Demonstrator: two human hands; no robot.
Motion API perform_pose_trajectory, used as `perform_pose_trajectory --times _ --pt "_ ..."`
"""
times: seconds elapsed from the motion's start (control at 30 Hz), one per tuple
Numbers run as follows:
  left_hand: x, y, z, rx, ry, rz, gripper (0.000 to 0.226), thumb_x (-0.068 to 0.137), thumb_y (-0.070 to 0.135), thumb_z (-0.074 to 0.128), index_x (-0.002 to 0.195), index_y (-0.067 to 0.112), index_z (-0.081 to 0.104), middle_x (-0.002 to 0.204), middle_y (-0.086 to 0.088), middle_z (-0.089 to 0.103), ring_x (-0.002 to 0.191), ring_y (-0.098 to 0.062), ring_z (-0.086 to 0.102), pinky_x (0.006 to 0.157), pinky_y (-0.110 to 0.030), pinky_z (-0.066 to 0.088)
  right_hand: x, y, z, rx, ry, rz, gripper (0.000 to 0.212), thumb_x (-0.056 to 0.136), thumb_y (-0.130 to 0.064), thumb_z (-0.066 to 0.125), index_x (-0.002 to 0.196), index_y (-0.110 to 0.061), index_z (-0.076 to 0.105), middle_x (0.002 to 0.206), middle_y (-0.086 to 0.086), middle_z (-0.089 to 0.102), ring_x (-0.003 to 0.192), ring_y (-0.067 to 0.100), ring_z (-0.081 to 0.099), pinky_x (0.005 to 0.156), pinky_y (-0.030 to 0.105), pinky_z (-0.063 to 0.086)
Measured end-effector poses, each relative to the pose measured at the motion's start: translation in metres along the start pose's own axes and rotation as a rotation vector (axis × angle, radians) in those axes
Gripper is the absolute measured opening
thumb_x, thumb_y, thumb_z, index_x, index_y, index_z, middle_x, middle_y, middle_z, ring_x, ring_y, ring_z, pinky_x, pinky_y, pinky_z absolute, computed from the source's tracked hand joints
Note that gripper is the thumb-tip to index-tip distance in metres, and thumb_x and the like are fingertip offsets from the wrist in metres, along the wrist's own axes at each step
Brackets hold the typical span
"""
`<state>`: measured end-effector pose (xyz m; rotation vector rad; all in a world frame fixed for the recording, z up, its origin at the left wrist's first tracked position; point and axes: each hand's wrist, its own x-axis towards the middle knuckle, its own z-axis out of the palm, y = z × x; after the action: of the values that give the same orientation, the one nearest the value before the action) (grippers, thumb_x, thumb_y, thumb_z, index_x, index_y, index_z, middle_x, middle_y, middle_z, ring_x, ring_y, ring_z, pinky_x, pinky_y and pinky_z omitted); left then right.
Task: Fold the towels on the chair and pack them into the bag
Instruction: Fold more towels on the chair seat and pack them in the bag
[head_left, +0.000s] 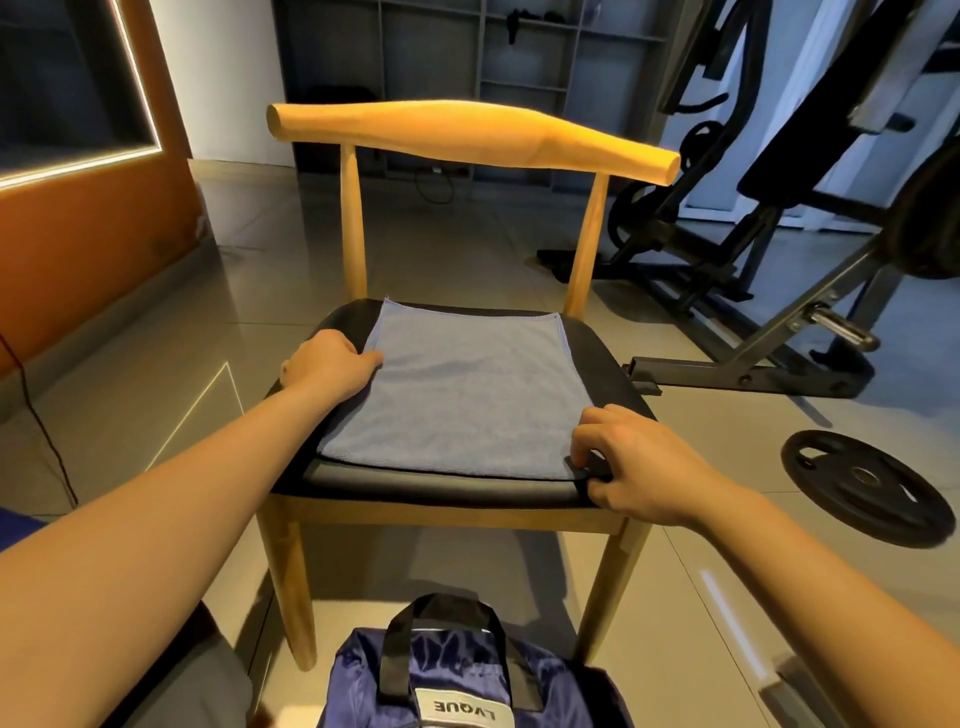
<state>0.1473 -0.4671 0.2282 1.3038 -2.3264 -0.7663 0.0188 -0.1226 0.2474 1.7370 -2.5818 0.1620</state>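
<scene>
A light blue towel (467, 389) lies spread flat on the black seat of a wooden chair (608, 358). My left hand (327, 364) rests at the towel's left edge, about midway along it, with its fingertips touching the cloth. My right hand (639, 462) is at the near right corner, fingers curled and pinching that corner at the seat's front edge. A dark blue bag (467, 680) with black handles and a white label stands on the floor in front of the chair, below my arms.
A black weight plate (862, 486) lies on the tiled floor to the right of the chair. A weight bench and gym machine frame (779, 322) stand behind it on the right. An orange wall panel (78, 234) runs along the left.
</scene>
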Motion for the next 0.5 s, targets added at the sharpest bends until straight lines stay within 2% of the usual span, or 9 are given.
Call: perform_pose_trajectory --times 0.1,0.2,0.33,0.43,0.5 --pt "0.013 0.010 0.005 -0.059 -0.016 -0.021 0.042 0.090 0.053 0.069 0.079 0.012 0.070 0.076 -0.008 0.067 0.079 -0.030 0.065 0.080 -0.042 0.053 0.002 -0.001 -0.001 0.018 -0.016 0.011 0.017 0.084 -0.029 0.074 0.090 -0.033 0.059 0.098 -0.014 0.052 0.093 0.009 0.049 0.074 0.020 0.048" --pt "0.028 0.017 0.008 -0.121 -0.025 -0.121 0.035 0.085 0.039 0.077 0.093 0.007 0.067 0.092 -0.010 0.070 0.085 -0.033 0.065 0.073 -0.040 0.050 0.003 0.000 -0.002 0.025 -0.018 0.015 0.016 0.083 -0.029 0.074 0.090 -0.032 0.060 0.097 -0.014 0.052 0.093 0.009 0.049 0.075 0.021 0.049" --pt "0.036 0.025 0.009 -0.170 0.023 -0.170 0.025 0.089 0.022 0.070 0.106 0.010 0.056 0.104 -0.013 0.061 0.097 -0.038 0.060 0.083 -0.041 0.052 0.004 0.001 -0.002 0.044 -0.022 0.018 0.018 0.083 -0.027 0.075 0.087 -0.032 0.058 0.095 -0.013 0.052 0.092 0.009 0.050 0.073 0.021 0.048" --pt "0.036 0.025 0.007 0.050 0.042 -0.118 0.016 0.091 0.019 0.061 0.104 0.010 0.057 0.106 -0.014 0.063 0.104 -0.041 0.060 0.093 -0.044 0.048 0.004 0.001 -0.004 0.055 -0.017 0.021 0.016 0.083 -0.026 0.074 0.087 -0.031 0.060 0.094 -0.013 0.053 0.092 0.009 0.051 0.075 0.025 0.052" --pt "0.035 0.022 0.013 0.212 0.138 0.047 0.018 0.090 0.018 0.061 0.107 0.012 0.063 0.112 -0.015 0.064 0.106 -0.040 0.059 0.092 -0.046 0.046 0.004 0.002 -0.004 0.054 -0.008 0.016 0.014 0.083 -0.025 0.074 0.087 -0.030 0.061 0.093 -0.013 0.054 0.091 0.009 0.051 0.076 0.027 0.053"
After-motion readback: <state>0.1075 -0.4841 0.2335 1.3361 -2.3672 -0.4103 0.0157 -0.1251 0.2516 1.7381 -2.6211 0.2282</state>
